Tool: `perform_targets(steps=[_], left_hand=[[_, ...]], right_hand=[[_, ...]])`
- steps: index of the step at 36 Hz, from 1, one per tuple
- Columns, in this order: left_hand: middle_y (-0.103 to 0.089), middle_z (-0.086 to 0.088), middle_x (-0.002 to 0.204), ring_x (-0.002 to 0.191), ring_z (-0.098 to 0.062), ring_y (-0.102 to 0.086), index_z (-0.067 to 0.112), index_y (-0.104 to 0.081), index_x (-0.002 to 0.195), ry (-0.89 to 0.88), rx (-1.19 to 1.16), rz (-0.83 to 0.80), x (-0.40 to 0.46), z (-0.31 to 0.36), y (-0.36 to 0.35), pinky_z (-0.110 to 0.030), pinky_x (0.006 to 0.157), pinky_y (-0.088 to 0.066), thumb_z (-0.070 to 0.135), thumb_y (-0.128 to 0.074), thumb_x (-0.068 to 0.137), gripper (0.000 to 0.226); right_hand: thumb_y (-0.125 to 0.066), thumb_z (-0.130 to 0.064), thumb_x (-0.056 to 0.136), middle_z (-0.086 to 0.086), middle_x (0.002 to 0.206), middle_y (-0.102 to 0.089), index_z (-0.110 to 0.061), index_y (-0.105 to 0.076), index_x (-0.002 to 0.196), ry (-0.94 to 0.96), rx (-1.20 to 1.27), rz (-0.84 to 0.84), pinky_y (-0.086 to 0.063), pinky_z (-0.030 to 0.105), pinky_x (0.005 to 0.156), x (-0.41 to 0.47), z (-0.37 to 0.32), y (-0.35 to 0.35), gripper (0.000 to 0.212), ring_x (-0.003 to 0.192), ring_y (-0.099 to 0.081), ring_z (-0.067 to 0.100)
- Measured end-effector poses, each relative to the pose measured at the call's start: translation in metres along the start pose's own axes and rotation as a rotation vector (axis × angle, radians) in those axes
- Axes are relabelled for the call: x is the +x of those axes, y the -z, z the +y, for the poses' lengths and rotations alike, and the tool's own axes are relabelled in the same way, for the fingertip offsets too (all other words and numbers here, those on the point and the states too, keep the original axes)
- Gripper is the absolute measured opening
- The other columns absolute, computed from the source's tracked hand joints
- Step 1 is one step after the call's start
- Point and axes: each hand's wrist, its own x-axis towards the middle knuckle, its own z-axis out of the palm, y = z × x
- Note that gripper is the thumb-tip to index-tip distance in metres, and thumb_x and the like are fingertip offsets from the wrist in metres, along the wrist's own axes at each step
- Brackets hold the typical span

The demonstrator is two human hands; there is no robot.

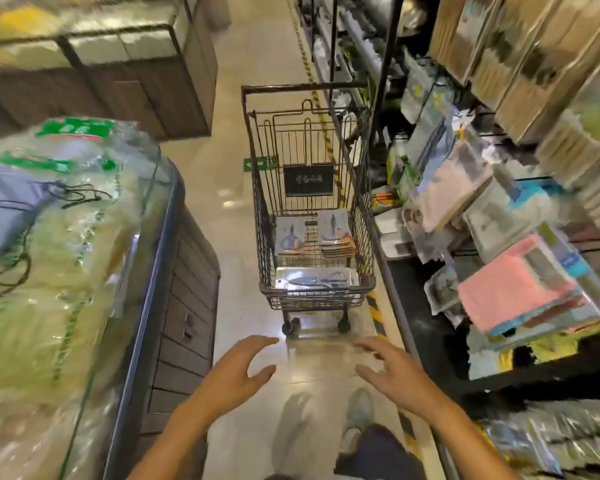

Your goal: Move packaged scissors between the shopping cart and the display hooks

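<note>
Lying flat in the cart: scissors packs, clear blister fronts over pale cards, blue-handled ones in two stacks at the far end, a grey pair nearest. Both hands, left and right, spread, holding nothing, short of the cart above the floor.

Shop aisle with a glossy beige tiled floor reflecting ceiling light. A glass-topped counter with dark wooden drawers stands left. Crowded shelves line the right, edged by yellow-black floor tape.
</note>
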Motion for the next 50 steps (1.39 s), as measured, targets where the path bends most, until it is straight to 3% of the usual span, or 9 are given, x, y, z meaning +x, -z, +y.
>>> perform_targets(steps=[5,10,15,23,29,36,38,42,50], left_hand=[[-0.045,0.027,0.140,0.130,0.004,-0.043,0.044,-0.044,0.142,0.110,0.052,0.049,0.037,0.016,0.010,-0.011,0.107,-0.031,0.045,-0.059,0.097,0.047],[-0.046,0.022,0.143,0.131,-0.001,-0.045,0.039,-0.044,0.144,0.193,0.085,0.053,0.077,0.040,0.013,-0.013,0.105,-0.034,0.044,-0.057,0.098,0.048],[-0.047,0.019,0.145,0.132,-0.002,-0.045,0.038,-0.045,0.145,0.227,0.087,0.046,0.118,0.060,0.011,-0.018,0.108,-0.036,0.046,-0.056,0.098,0.049],[-0.047,0.015,0.149,0.135,-0.007,-0.044,0.037,-0.044,0.146,0.257,0.051,0.019,0.165,0.042,0.011,-0.025,0.111,-0.038,0.047,-0.055,0.098,0.050],[-0.048,0.013,0.149,0.139,-0.009,-0.042,0.037,-0.044,0.147,0.255,0.045,-0.054,0.209,0.005,0.014,-0.023,0.114,-0.033,0.047,-0.054,0.097,0.052],[-0.059,0.006,0.134,0.125,-0.016,-0.055,0.030,-0.052,0.141,0.211,0.016,-0.159,0.270,-0.016,0.038,-0.033,0.104,-0.047,0.039,-0.056,0.094,0.049],[-0.060,0.002,0.133,0.125,-0.018,-0.055,0.027,-0.052,0.142,0.189,0.035,-0.187,0.287,-0.021,0.043,-0.033,0.104,-0.046,0.034,-0.058,0.095,0.048],[-0.056,-0.001,0.141,0.129,-0.021,-0.050,0.024,-0.050,0.145,0.192,0.065,-0.271,0.311,-0.030,0.047,-0.035,0.110,-0.041,0.033,-0.060,0.096,0.050],[-0.052,-0.004,0.145,0.135,-0.026,-0.045,0.022,-0.046,0.148,0.261,0.081,-0.330,0.341,-0.050,0.033,-0.029,0.110,-0.033,0.032,-0.056,0.099,0.051]], right_hand=[[-0.068,-0.035,0.093,-0.023,0.133,-0.054,-0.040,-0.053,0.138,0.045,-0.039,-0.092,-0.031,0.000,0.098,0.060,0.013,0.042,0.048,0.122,-0.049,-0.012],[-0.068,-0.035,0.093,-0.017,0.136,-0.053,-0.036,-0.053,0.138,0.060,-0.090,-0.157,-0.025,-0.004,0.096,0.109,0.027,0.079,0.048,0.127,-0.048,-0.001],[-0.068,-0.035,0.094,-0.015,0.134,-0.054,-0.031,-0.052,0.140,0.061,-0.137,-0.217,-0.032,0.011,0.101,0.146,0.034,0.112,0.049,0.124,-0.049,0.003],[-0.068,-0.037,0.093,-0.019,0.134,-0.052,-0.037,-0.051,0.138,-0.001,-0.153,-0.268,-0.037,0.020,0.110,0.197,0.039,0.131,0.048,0.126,-0.049,0.001],[-0.055,-0.058,0.086,-0.013,0.139,-0.052,-0.040,-0.049,0.140,-0.078,-0.188,-0.296,-0.040,0.033,0.111,0.235,0.038,0.132,0.058,0.130,-0.048,0.008],[-0.063,-0.036,0.095,-0.009,0.142,-0.053,-0.030,-0.050,0.143,-0.191,-0.307,-0.324,-0.028,0.012,0.101,0.271,0.025,0.129,0.050,0.133,-0.048,0.009],[-0.064,-0.035,0.094,-0.008,0.142,-0.053,-0.028,-0.050,0.144,-0.201,-0.324,-0.320,-0.029,0.013,0.104,0.282,0.021,0.127,0.052,0.134,-0.048,0.010],[-0.063,-0.043,0.091,-0.008,0.147,-0.050,-0.034,-0.048,0.144,-0.276,-0.295,-0.329,-0.037,0.029,0.113,0.302,0.024,0.122,0.055,0.136,-0.047,0.012],[-0.062,-0.031,0.098,-0.003,0.150,-0.046,-0.025,-0.046,0.146,-0.290,-0.265,-0.408,-0.027,0.013,0.101,0.344,0.042,0.105,0.051,0.139,-0.042,0.014]])
